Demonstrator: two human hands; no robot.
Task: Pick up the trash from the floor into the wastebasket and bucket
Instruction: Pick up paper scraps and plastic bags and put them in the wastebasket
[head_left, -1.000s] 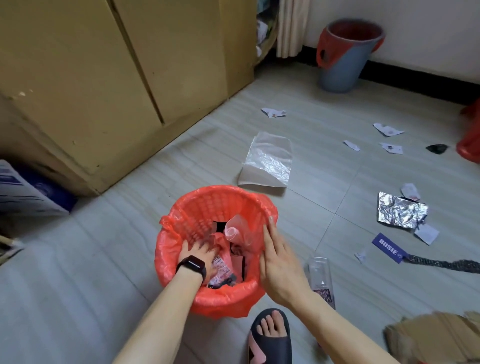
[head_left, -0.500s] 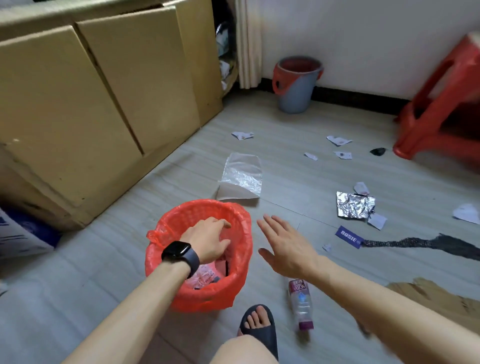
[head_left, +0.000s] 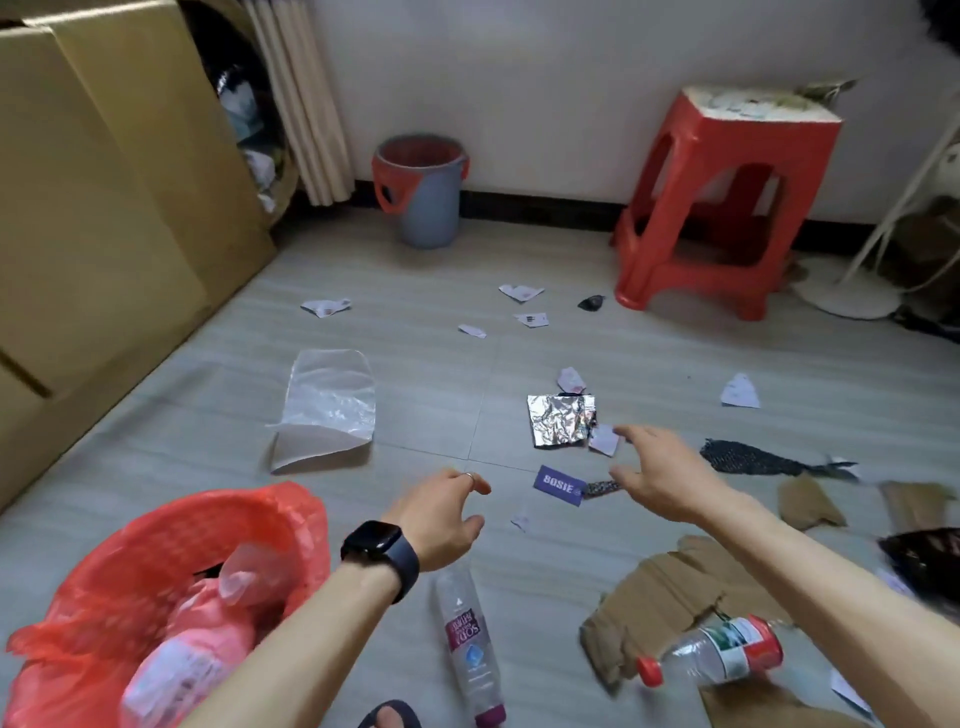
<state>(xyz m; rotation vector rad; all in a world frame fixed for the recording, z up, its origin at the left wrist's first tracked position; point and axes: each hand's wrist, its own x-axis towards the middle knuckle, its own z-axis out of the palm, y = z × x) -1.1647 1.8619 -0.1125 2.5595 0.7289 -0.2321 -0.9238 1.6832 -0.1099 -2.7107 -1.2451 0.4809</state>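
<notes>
Wastebasket (head_left: 171, 525) sits near left, part full, kept close for drops; bucket (head_left: 422, 200) far, by wall (head_left: 545, 93). Right hand (head_left: 660, 473), fingers spread and empty, hovers beside foil (head_left: 558, 426) and purple tag (head_left: 560, 484), likely next grab. Left hand (head_left: 441, 514) loosely curled, holding nothing.

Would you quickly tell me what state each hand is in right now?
Left hand: open, fingers loosely curled, holding nothing.
Right hand: open, fingers spread, holding nothing.
</notes>
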